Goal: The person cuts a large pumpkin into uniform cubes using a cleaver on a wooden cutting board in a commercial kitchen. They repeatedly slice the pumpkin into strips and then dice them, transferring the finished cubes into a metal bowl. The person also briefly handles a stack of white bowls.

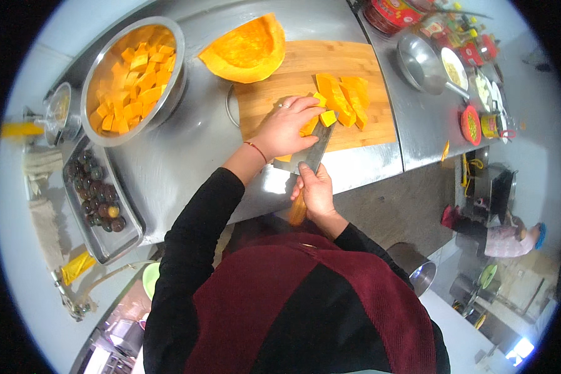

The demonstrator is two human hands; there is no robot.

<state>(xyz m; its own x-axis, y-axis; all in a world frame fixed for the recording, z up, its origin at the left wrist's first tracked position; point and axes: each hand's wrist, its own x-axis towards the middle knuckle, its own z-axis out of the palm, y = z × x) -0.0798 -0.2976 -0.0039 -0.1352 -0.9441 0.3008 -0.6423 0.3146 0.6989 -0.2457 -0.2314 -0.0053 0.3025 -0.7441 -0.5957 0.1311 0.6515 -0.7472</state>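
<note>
My right hand (pixel 317 189) grips the wooden handle (pixel 298 210) of a cleaver. Its broad metal blade (pixel 319 148) points away from me, slanting over the near edge of a wooden cutting board (pixel 280 53). Cut pumpkin cubes (pixel 327 118) lie at and on the blade. Over them my left hand (pixel 287 124) is cupped, fingers around the pieces, hiding some of them. Thick pumpkin strips (pixel 341 100) rest on the board just beyond the blade. A large pumpkin wedge (pixel 248 49), rind on its near side, lies across the board's far left corner.
A steel bowl (pixel 180 61) of pumpkin chunks stands left on the steel table (pixel 201 140). Nearer is a metal tray (pixel 130 219) of dark, glossy, egg-like pieces. A metal pan (pixel 416 61), small dishes and jars stand right. Another person (pixel 502 240) is farther off at right.
</note>
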